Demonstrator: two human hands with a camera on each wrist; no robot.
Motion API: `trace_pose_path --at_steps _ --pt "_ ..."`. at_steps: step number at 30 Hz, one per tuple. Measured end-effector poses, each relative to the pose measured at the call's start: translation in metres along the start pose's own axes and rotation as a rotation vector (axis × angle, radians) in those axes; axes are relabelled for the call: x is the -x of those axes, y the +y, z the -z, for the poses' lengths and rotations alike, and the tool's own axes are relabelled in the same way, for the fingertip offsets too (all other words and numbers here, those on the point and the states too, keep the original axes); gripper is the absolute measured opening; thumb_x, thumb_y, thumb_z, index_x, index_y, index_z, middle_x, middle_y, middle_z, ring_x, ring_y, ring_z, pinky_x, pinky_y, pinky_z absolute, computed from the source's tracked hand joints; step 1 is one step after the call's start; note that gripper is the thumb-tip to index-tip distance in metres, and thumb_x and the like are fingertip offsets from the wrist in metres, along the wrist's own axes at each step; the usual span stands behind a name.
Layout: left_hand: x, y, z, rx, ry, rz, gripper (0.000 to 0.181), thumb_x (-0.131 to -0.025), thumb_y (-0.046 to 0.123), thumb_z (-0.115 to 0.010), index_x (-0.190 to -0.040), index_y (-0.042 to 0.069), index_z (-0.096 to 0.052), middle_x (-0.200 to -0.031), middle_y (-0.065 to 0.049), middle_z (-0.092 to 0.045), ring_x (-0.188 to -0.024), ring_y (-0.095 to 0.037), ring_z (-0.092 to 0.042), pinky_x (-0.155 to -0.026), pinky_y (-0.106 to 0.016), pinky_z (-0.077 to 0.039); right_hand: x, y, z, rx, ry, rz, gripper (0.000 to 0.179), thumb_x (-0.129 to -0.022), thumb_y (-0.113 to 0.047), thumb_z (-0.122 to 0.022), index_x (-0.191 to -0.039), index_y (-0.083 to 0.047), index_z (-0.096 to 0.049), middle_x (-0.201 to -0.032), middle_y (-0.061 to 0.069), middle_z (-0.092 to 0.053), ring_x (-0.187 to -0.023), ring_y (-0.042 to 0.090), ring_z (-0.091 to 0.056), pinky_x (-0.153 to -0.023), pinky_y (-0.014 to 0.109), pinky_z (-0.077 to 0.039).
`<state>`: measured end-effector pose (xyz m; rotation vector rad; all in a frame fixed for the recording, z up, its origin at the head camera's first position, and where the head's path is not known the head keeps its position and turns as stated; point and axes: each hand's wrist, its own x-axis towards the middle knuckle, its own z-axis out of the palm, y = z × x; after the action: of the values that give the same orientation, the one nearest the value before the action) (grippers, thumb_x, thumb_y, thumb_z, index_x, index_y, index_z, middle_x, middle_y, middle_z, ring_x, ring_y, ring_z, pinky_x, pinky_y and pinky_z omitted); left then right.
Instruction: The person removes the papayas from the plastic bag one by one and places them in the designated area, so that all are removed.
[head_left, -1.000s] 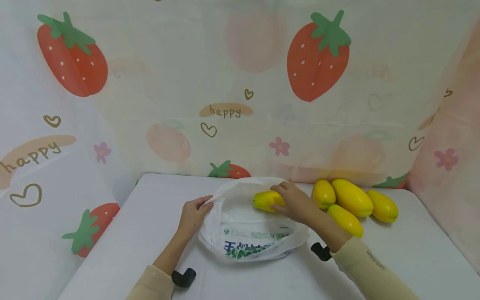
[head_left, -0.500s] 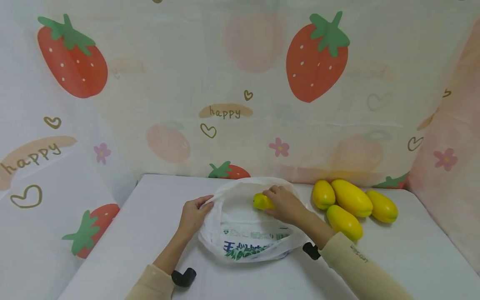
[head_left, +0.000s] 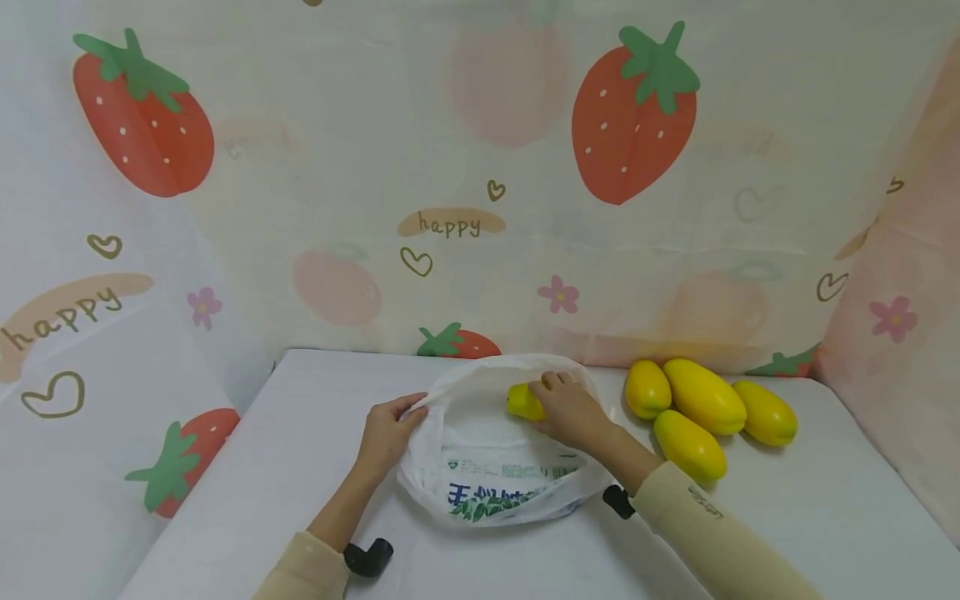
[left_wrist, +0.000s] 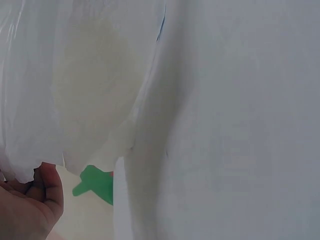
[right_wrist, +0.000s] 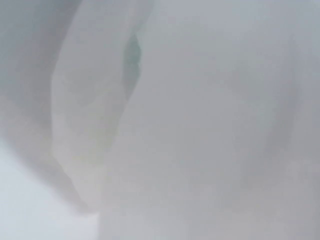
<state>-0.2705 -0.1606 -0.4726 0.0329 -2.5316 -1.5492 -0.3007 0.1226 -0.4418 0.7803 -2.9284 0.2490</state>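
Observation:
A white plastic bag (head_left: 425, 471) with blue and green print lies mouth-open on the table. My left hand (head_left: 386, 432) pinches its left rim between thumb and fingers; in the left wrist view the same hand (left_wrist: 35, 205) grips the edge of the bag (left_wrist: 95, 85). Inside the mouth, my right hand (head_left: 576, 415) holds a yellow papaya (head_left: 521, 402), its narrow dark-tipped end pointing left and its other end hidden by the fingers. Blurred white bag plastic (right_wrist: 200, 130) fills most of the right wrist view, and the hand does not show there.
Several more yellow papayas lie grouped to the right of the bag, among them a large one (head_left: 703, 397) and a nearer one (head_left: 690, 446). The white table (head_left: 315, 375) meets a strawberry-printed cloth (head_left: 360, 167) behind. A black wrist piece (head_left: 369, 557) sits by the left sleeve.
My right hand has moved left, further into the bag's mouth with the papaya, and covers more of it. The left hand stays on the rim.

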Motion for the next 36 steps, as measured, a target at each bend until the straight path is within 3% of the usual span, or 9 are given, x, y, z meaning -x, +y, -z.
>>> trace_pose_path --at_steps 9,25,36 --pt "0.002 0.001 0.0 0.005 0.012 -0.002 0.03 -0.093 0.013 -0.063 -0.121 0.003 -0.067 -0.127 -0.016 -0.066 -0.124 -0.033 -0.059 -0.105 -0.046 -0.048 -0.004 -0.001 -0.005 0.062 0.025 -0.024 0.055 -0.081 -0.02 -0.079 -0.128 -0.007 -0.054 -0.124 0.019 -0.056 -0.112 0.035 -0.054 -0.105 0.048 -0.049" --pt "0.003 0.001 0.001 0.004 0.004 -0.003 0.031 -0.093 0.013 -0.063 -0.121 0.002 -0.067 -0.126 -0.017 -0.066 -0.124 -0.034 -0.058 -0.106 -0.046 -0.047 -0.006 -0.003 -0.01 0.036 0.001 -0.084 0.056 -0.083 -0.017 -0.076 -0.131 -0.005 -0.049 -0.118 0.018 -0.056 -0.106 0.033 -0.051 -0.104 0.046 -0.048" --pt "0.003 0.002 0.002 0.009 0.003 -0.02 0.031 -0.093 0.013 -0.063 -0.121 0.001 -0.066 -0.126 -0.018 -0.066 -0.124 -0.034 -0.058 -0.106 -0.047 -0.048 -0.004 -0.004 -0.013 0.046 0.014 -0.056 0.061 -0.08 -0.024 -0.08 -0.131 -0.005 -0.051 -0.115 0.018 -0.058 -0.101 0.031 -0.052 -0.099 0.044 -0.051"
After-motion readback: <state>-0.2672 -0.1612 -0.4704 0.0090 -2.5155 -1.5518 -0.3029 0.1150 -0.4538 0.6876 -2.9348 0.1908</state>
